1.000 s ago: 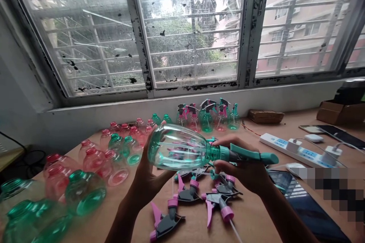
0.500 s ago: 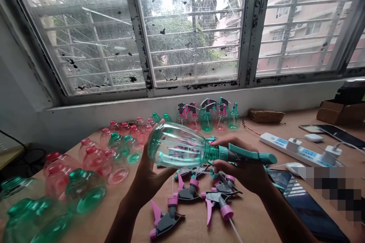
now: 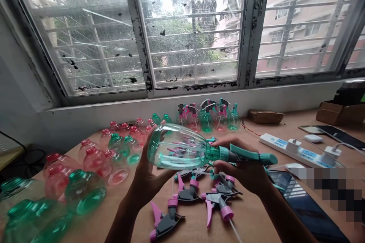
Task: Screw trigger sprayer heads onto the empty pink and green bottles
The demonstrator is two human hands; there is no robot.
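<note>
I hold a clear teal spray bottle (image 3: pixel 178 147) sideways above the table. My left hand (image 3: pixel 148 176) cups its base from below, fingers wrapped round it. My right hand (image 3: pixel 242 169) is closed round the bottle's neck and the teal trigger sprayer head (image 3: pixel 248 155), which sits on the neck and points right. Under my hands lie several loose pink-and-grey trigger heads (image 3: pixel 196 197) on the wooden table (image 3: pixel 256 220).
Several empty pink and teal bottles (image 3: pixel 85 174) lie at the left. Assembled spray bottles (image 3: pixel 209 115) stand by the window wall. A white power strip (image 3: pixel 299 148), a dark tablet (image 3: pixel 308 209), phones and cardboard boxes (image 3: pixel 339 112) sit at the right.
The bottle has turned slightly about its long axis between my hands; both hands keep their grip and place.
</note>
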